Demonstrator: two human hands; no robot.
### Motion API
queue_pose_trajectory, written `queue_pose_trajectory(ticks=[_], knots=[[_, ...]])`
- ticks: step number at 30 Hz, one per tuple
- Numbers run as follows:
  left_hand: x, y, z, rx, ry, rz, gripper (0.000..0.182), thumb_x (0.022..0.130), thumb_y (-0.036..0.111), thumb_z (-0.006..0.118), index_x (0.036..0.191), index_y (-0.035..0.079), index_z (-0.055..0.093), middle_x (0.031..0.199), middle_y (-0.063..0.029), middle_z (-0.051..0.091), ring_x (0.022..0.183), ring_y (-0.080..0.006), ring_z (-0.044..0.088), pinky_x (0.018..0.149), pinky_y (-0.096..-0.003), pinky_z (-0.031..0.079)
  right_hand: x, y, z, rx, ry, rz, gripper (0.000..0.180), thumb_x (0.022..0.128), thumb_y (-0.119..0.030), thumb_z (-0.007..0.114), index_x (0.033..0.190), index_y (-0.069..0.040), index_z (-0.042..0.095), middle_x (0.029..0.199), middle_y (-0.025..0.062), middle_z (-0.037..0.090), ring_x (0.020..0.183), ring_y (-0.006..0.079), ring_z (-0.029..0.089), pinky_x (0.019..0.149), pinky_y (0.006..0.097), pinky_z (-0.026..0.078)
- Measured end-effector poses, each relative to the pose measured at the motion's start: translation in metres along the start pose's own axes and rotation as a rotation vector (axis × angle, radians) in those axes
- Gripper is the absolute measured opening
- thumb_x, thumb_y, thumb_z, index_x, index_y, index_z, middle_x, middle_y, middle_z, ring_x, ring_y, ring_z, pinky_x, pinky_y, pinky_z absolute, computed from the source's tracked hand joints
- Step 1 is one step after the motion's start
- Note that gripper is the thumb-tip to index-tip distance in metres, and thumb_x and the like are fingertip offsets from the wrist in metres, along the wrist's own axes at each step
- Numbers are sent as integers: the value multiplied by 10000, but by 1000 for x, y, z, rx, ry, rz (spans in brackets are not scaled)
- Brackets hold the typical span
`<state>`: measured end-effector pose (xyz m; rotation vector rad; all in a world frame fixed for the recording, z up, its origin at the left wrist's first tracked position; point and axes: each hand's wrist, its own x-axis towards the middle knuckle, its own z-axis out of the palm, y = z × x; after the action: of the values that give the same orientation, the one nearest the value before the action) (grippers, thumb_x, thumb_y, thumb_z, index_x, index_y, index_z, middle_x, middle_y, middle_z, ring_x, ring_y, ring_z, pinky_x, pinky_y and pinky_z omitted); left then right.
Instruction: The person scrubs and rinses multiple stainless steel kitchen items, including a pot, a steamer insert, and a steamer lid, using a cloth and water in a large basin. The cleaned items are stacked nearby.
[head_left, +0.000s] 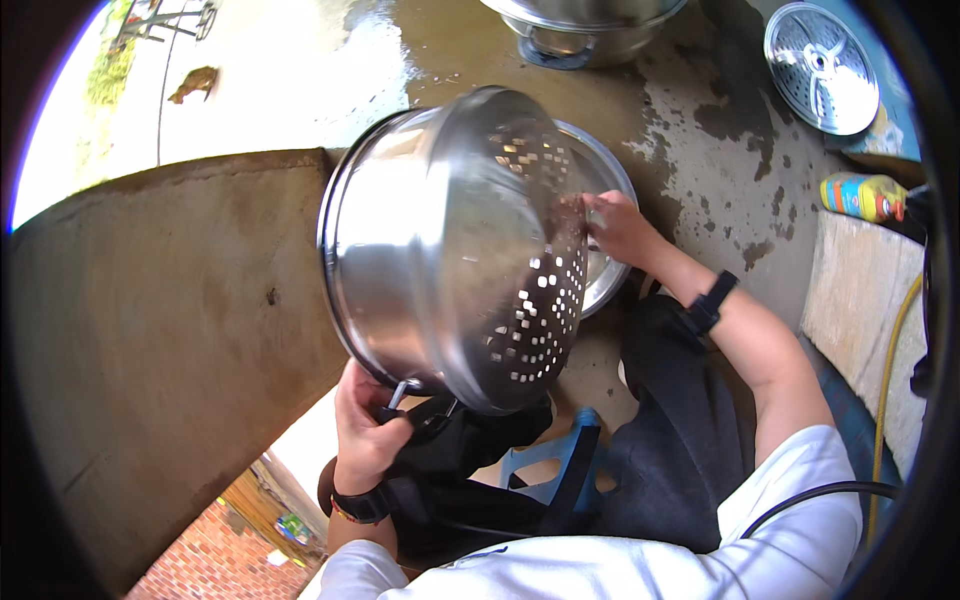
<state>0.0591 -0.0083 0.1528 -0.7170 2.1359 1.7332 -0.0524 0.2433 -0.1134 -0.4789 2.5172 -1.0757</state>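
Observation:
A large stainless steel steamer pot section (390, 247) with a perforated base is tilted on its side before me, its holed bottom facing right. My left hand (367, 424) grips its side handle at the lower left. My right hand (619, 229) is at the perforated base on the right, fingers bent against or close to it; whether it holds something there cannot be told. Behind the steamer section, partly hidden, is a round metal basin or lid (607, 161). Parts of the steamer section are blurred.
A steel pot (622, 41) with a handle stands on the wet concrete floor. At right are a perforated steamer plate (821, 67), a yellow bottle (862, 196) and a yellow hose (889, 375). A concrete wall (180, 322) runs along the left; a blue stool (547, 454) is below me.

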Motion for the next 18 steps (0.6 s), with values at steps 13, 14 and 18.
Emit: queue_pose_trajectory(ticks=[13, 14, 18], knots=[[6, -47, 31, 1051, -212, 872, 209, 715, 103, 595, 909, 32, 560, 861, -84, 586, 831, -223, 579, 840, -362, 469, -16, -55, -120, 1363, -144, 404, 801, 841, -635, 425, 1328, -1, 382, 1284, 162, 483, 1161, 246, 493, 949, 349, 427], [6, -48, 30, 1056, -220, 880, 199, 712, 105, 599, 895, 39, 559, 860, -75, 585, 818, -210, 579, 840, -356, 469, -14, -53, -124, 1414, -160, 439, 770, 841, -599, 470, 1308, 10, 405, 1236, 166, 525, 1110, 250, 536, 914, 362, 460], [4, -55, 27, 1055, -181, 823, 143, 721, 115, 611, 852, 90, 560, 813, -11, 585, 826, -154, 582, 901, -360, 433, -14, -46, -135, 1504, -219, 605, 669, 852, -482, 556, 1262, 35, 443, 1161, 182, 574, 1017, 262, 596, 875, 401, 494]])
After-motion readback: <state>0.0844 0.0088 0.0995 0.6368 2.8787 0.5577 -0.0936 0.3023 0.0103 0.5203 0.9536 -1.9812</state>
